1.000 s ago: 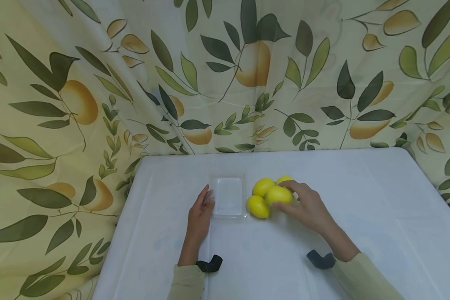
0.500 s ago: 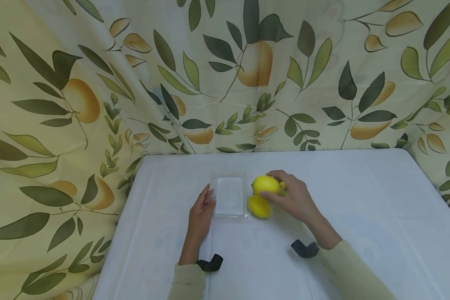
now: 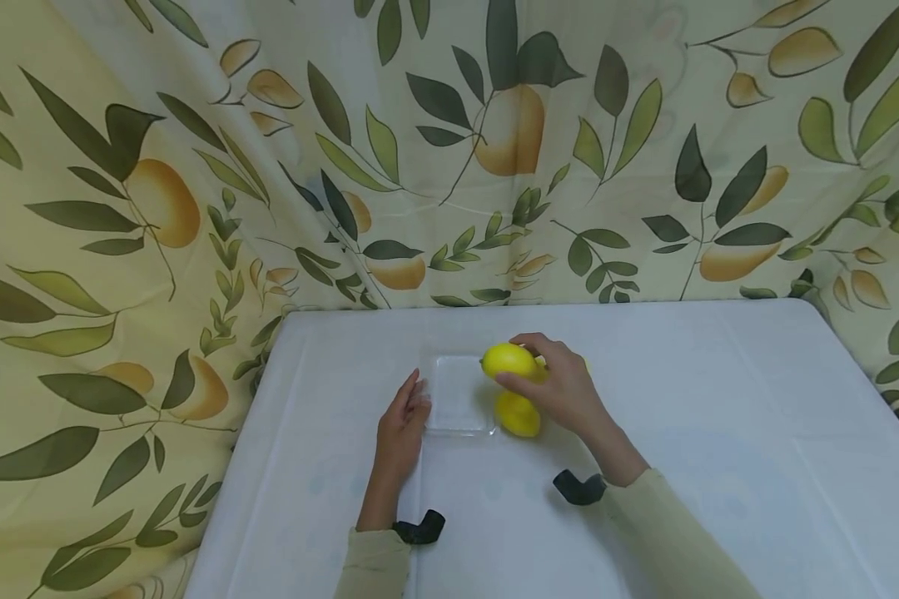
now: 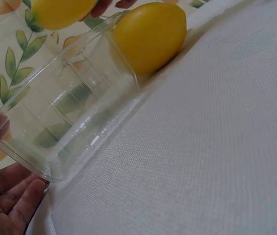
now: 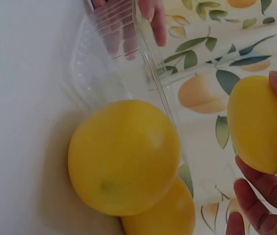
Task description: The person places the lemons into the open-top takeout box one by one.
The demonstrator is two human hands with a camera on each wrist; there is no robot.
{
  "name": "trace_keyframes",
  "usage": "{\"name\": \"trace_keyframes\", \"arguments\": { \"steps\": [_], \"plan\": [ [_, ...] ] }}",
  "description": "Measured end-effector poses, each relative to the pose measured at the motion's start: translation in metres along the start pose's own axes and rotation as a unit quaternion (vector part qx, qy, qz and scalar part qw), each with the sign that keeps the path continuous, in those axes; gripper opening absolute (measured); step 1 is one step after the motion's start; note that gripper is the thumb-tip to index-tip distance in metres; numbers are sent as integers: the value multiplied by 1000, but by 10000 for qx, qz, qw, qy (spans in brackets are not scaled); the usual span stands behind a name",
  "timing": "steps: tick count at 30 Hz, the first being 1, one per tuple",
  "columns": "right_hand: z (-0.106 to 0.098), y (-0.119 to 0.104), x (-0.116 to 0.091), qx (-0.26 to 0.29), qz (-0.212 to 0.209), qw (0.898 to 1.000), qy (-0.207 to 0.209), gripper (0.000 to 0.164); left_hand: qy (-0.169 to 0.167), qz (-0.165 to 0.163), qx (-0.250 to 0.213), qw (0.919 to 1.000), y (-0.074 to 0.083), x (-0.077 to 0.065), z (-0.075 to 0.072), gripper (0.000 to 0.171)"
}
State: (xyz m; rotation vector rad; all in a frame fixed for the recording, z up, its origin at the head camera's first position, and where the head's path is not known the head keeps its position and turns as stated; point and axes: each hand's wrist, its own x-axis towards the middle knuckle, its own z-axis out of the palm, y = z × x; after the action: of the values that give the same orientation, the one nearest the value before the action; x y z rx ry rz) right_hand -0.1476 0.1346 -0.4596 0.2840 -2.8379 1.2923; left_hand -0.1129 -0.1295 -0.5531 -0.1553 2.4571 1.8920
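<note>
My right hand [image 3: 565,387] holds a lemon [image 3: 509,360] between thumb and fingers, raised over the right edge of a clear plastic container [image 3: 457,431]. In the right wrist view this held lemon [image 5: 261,125] is apart from the others. My left hand [image 3: 400,428] grips the container's left side, its fingers against the outer wall and a digit at the rim in the left wrist view. Another lemon [image 3: 519,414] lies on the table close to the container's right wall. Behind it, a further lemon [image 5: 165,215] shows partly hidden in the right wrist view.
A white cloth covers the table [image 3: 719,399], whose far edge meets a hanging curtain [image 3: 607,166] printed with leaves and fruit. Black wrist-worn pieces [image 3: 421,527] sit on both wrists. Bits of yellow show behind my right hand.
My right hand has taken hold of a lemon from the cluster, lifted it and carried it left to the container's edge. The left hand and the container have stayed in place.
</note>
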Motion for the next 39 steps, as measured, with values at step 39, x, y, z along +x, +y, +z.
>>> {"name": "trace_keyframes", "arguments": {
  "steps": [39],
  "plan": [
    [52,-26,48,-459,-233,9987,32,61,39,40,234,9997,-1,-1,2,53]
  ]
}}
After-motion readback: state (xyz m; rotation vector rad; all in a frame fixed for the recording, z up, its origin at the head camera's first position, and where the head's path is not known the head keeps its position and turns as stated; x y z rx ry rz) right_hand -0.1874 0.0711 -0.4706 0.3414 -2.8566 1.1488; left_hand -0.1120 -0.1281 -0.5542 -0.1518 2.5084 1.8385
